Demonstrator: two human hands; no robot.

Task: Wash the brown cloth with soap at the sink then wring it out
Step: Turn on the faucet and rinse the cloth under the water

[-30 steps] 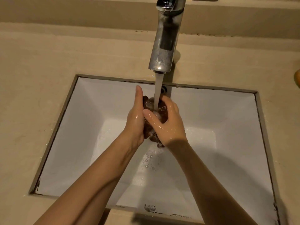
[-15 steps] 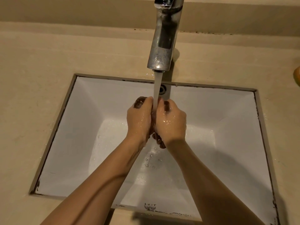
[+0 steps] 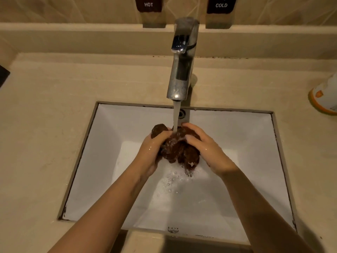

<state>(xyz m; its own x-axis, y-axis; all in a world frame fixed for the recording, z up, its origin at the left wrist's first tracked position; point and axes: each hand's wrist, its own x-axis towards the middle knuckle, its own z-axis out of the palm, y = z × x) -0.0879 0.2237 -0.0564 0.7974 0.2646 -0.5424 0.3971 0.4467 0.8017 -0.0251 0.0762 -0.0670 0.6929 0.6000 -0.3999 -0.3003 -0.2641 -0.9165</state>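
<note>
A person's two bare hands work a bunched, soaking brown cloth [image 3: 179, 148] under running water at a white rectangular sink [image 3: 109, 143] set into a beige stone surface [image 3: 45, 106]. The left hand [image 3: 153, 152], at 9 o'clock of the cloth, is curled round its left side, fingers wrapped over the top so that a dark lobe of fabric bulges out beyond the knuckles toward 11 o'clock. The right hand [image 3: 206, 150], at 3 o'clock of the cloth, is cupped over the other side, fingers bent and pressing into the wet folds; both hands are closed on the cloth and glisten with water. The cloth hangs in the air above the basin, roughly at its middle, with a ragged lower edge drooping toward 6 o'clock. A chrome tap [image 3: 181, 68] stands at 12 o'clock behind the basin, and its stream of water [image 3: 176, 115] falls straight onto the top of the cloth between the two hands. Bubbles [image 3: 173, 179] speckle the basin floor directly under the cloth. On the wall at 12 o'clock, two dark labels read HOT [image 3: 148, 4] and COLD [image 3: 221, 5]. At 3 o'clock, by the frame's edge, a white and orange container [image 3: 324, 95] sits on the surface, only partly in view.
</note>
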